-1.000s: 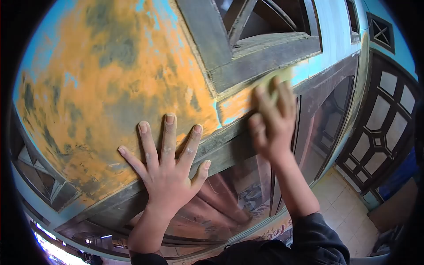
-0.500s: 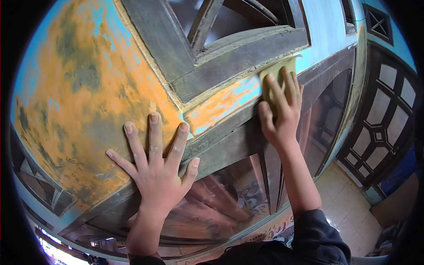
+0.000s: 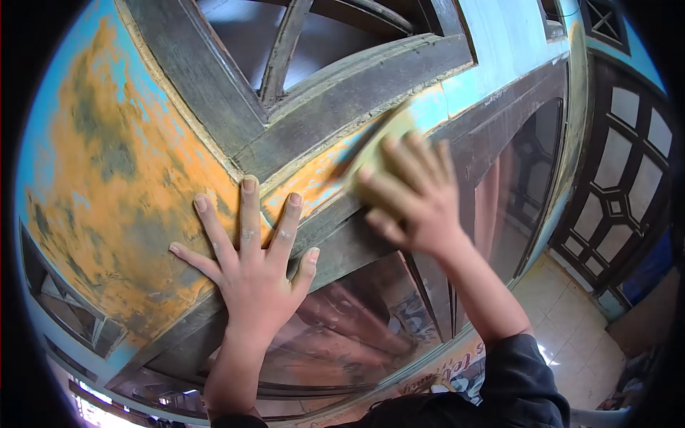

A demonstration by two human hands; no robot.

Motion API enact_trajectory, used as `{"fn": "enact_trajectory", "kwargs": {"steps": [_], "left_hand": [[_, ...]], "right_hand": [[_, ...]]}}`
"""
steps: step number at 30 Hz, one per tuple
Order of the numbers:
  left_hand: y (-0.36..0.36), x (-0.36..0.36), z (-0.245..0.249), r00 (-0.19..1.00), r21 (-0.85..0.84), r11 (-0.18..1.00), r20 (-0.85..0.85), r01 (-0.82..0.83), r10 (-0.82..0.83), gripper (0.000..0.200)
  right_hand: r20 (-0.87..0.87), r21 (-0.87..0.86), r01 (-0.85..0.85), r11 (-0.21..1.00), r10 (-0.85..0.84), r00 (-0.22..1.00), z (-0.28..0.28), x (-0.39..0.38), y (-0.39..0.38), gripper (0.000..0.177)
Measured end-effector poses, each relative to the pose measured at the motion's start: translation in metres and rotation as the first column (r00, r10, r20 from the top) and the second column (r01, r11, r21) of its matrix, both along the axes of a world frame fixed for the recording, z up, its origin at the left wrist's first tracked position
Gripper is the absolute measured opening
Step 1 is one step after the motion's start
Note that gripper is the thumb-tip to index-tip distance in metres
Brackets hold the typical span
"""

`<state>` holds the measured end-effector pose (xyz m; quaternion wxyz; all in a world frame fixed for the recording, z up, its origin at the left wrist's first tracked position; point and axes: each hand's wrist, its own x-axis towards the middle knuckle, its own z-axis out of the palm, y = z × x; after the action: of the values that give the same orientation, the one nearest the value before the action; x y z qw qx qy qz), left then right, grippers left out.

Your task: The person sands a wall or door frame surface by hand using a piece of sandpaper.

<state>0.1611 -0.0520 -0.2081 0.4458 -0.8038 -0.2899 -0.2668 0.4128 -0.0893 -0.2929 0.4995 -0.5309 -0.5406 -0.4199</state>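
Observation:
My left hand [image 3: 257, 271] lies flat with fingers spread, pressed on the patchy orange wall [image 3: 107, 214] and the dark wooden frame below it. Dust whitens its fingertips and knuckles. A yellowish sheet of sandpaper [image 3: 382, 146] is under the fingers of my right hand [image 3: 421, 200], which is blurred by motion. The sheet sits over a narrow strip of wall [image 3: 314, 167] with orange and blue paint, between two dark wooden beams. One edge of the sandpaper stands off the surface.
Above the strip is a dark wooden vent frame [image 3: 357, 85] with curved bars. Below is a glass window pane [image 3: 349, 314] with pinkish curtains behind it. A dark panelled door [image 3: 614, 178] and a tiled floor [image 3: 571, 321] are at the right.
My right hand has moved left and slightly down along the strip with the sandpaper. My left hand stays spread on the surface, while the view has shifted a little.

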Motion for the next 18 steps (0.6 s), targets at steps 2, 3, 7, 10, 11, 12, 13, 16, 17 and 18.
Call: {"fn": "enact_trajectory", "kwargs": {"steps": [2,3,7,10,11,12,13,16,17,18], "left_hand": [[0.004,-0.001,-0.001,0.999,0.055,0.998,-0.038,0.006,-0.004,0.066],[0.005,-0.002,-0.001,0.999,0.08,0.997,-0.054,0.009,-0.004,0.065],[0.003,-0.003,0.002,0.996,0.054,0.997,-0.073,0.046,-0.042,0.066],[0.0,-0.012,0.007,0.994,0.001,0.999,-0.098,0.04,-0.04,0.065],[0.0,-0.019,0.011,0.995,-0.018,0.999,-0.092,0.047,-0.049,0.065],[0.002,-0.029,0.017,0.995,-0.036,0.998,-0.083,0.05,-0.053,0.064],[0.003,-0.038,0.023,0.996,-0.052,0.997,-0.071,0.053,-0.056,0.064],[0.006,-0.075,0.057,0.999,0.035,0.999,0.008,-0.042,0.041,0.064],[0.01,-0.088,0.07,0.997,0.067,0.995,0.034,-0.071,0.069,0.064],[0.019,-0.104,0.082,0.993,0.177,0.979,0.072,-0.101,0.09,0.065]], "right_hand": [[-0.196,0.136,0.031,0.99,-0.003,0.981,0.005,0.039,0.004,0.06],[-0.251,0.1,0.089,0.991,-0.061,0.966,0.005,0.047,0.004,0.064],[0.001,-0.045,-0.082,0.996,0.082,0.997,-0.007,-0.022,-0.004,0.062],[-0.011,-0.062,0.084,0.994,-0.085,0.996,0.006,-0.003,-0.012,0.061],[-0.164,0.047,0.011,0.999,-0.003,0.986,0.01,0.013,-0.007,0.063],[-0.198,0.038,0.057,0.998,-0.048,0.979,0.012,0.009,-0.006,0.063],[-0.23,0.028,0.102,0.994,-0.093,0.969,0.013,-0.001,-0.006,0.063],[0.041,-0.147,-0.034,0.989,0.04,0.998,0.011,-0.055,-0.012,0.06],[0.097,-0.193,-0.091,0.977,0.111,0.989,0.012,-0.072,-0.012,0.062],[0.159,-0.226,-0.105,0.968,0.143,0.977,0.016,-0.086,-0.01,0.064]]}}
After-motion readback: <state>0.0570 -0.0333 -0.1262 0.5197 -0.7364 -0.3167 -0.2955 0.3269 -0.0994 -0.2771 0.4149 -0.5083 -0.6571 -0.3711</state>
